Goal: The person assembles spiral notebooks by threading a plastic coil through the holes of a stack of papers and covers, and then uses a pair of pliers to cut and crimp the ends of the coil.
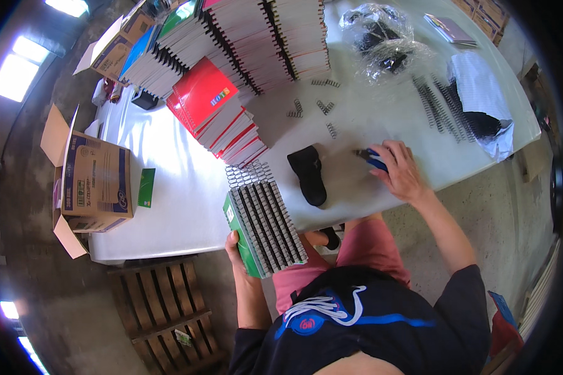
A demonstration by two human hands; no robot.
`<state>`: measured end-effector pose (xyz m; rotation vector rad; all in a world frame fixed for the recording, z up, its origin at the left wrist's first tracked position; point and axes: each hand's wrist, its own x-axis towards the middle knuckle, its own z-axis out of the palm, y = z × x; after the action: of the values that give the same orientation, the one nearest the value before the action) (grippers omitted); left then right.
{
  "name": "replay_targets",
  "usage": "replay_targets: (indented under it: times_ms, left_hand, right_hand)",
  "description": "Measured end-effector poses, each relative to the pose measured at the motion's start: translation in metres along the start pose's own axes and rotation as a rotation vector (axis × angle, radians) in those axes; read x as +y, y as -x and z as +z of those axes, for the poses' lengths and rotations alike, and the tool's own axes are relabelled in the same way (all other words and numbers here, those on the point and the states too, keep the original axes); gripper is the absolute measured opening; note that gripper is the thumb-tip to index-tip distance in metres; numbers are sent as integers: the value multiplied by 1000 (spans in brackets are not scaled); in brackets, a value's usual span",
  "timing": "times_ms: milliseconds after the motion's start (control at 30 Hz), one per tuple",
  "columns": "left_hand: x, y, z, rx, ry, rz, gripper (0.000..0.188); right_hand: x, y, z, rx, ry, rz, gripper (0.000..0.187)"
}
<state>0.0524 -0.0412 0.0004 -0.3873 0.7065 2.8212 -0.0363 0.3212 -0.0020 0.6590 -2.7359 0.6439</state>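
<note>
I see the left hand gripping a stack of notebooks at the edge of the table, spines pointing inward over it; the right hand, closed round blue pliers, sits well rightward, past a black case.

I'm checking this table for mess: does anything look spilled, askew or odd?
Yes: short coil pieces lie scattered on the table, left of the lined-up long coils. Coil ends jut past the far edge of the notebooks in the left hand, looking untrimmed.
</note>
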Motion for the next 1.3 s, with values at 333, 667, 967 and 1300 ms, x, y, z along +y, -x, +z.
replay_targets:
  times_ms: [333,667,967,1300]
  left_hand:
    - [-13,-31,28,-14,21,-85,68]
    - [-14,-50,35,15,-6,-76,64]
    - [-17,-59,28,-20,0,-73,63]
    - [-19,-63,27,-20,12,-85,64]
  right_hand:
    - [-45,-66,-29,168,-57,-152,49]
    - [-29,-95,-10,126,-167,-228,49]
    - [-18,-100,-2,119,-214,-227,50]
    - [-13,-101,5,88,-158,-252,34]
